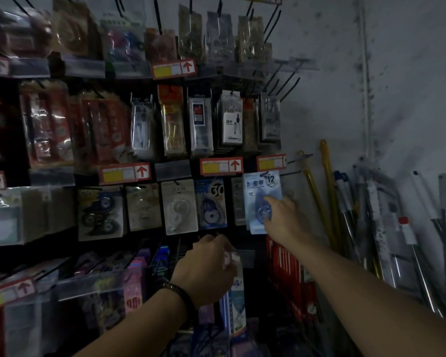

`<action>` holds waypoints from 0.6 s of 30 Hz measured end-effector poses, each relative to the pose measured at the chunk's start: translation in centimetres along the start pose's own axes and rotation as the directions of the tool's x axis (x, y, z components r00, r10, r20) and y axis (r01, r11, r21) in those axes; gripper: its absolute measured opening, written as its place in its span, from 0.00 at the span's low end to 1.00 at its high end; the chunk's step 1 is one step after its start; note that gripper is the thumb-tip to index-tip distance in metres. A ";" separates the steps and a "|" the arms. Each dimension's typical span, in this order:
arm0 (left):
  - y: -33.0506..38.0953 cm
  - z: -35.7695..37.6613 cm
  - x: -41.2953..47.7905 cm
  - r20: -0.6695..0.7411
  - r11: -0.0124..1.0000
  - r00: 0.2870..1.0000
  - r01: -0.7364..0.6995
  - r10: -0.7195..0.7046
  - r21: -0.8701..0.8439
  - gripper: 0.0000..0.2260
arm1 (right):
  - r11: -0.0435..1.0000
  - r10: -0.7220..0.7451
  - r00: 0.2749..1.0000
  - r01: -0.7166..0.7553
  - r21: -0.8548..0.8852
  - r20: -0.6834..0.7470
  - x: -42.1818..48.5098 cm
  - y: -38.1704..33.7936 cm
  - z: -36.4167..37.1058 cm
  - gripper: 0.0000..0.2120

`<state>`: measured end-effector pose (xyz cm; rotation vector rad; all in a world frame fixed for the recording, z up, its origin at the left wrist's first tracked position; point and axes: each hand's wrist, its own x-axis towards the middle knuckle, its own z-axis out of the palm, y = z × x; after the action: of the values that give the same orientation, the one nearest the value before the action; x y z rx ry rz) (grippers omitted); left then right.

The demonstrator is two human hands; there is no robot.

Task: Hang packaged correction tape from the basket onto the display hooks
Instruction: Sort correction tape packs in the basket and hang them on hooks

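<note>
The left hand [206,266], held low with fingers curled, lies against a white-and-blue pack [234,300]; I cannot tell whether it grips it. Up and to its right, the right hand [282,217] pinches the blue correction tape package [258,191], whose top meets a display hook [291,172]. Poles [328,186] lean against the wall to the right of that hand.

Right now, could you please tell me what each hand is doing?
Left hand: fingers curled at a pale package; grip cannot be told.
Right hand: pinches the blue correction tape package.
</note>
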<state>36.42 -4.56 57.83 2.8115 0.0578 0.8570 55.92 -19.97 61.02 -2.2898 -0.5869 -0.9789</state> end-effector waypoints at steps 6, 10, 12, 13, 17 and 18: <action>-2.3 -0.6 -3.4 0.049 0.999 0.999 0.021 -0.023 0.037 0.15 | 0.999 0.040 0.994 -0.042 0.013 0.104 -3.9 -0.8 -0.4 0.24; -4.5 -0.9 -8.0 0.084 0.997 0.995 0.050 -0.055 0.054 0.12 | 0.999 0.004 0.991 -0.009 0.040 0.135 -8.3 -2.5 -1.2 0.21; -5.5 -0.9 -10.9 0.084 0.995 0.994 0.069 -0.075 0.076 0.11 | 0.999 -0.022 0.984 0.014 0.050 0.178 -11.1 -3.6 -1.5 0.20; -5.9 -0.8 -12.6 0.088 0.993 0.992 0.084 -0.091 0.080 0.10 | 0.998 -0.038 0.979 0.029 0.048 0.201 -12.8 -4.2 -1.7 0.19; -8.3 0.5 -19.6 0.152 0.979 0.971 0.166 -0.183 0.117 0.13 | 0.989 -0.136 0.938 0.111 0.095 0.320 -20.3 -7.0 -1.4 0.18; -9.1 1.1 -21.5 0.174 0.977 0.966 0.169 -0.190 0.129 0.15 | 0.984 -0.159 0.923 0.119 0.132 0.350 -22.4 -7.7 -0.8 0.18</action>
<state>19.37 2.06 43.30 2.9200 0.3383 0.5656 36.72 -18.54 47.12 -2.3686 -0.9431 -0.5700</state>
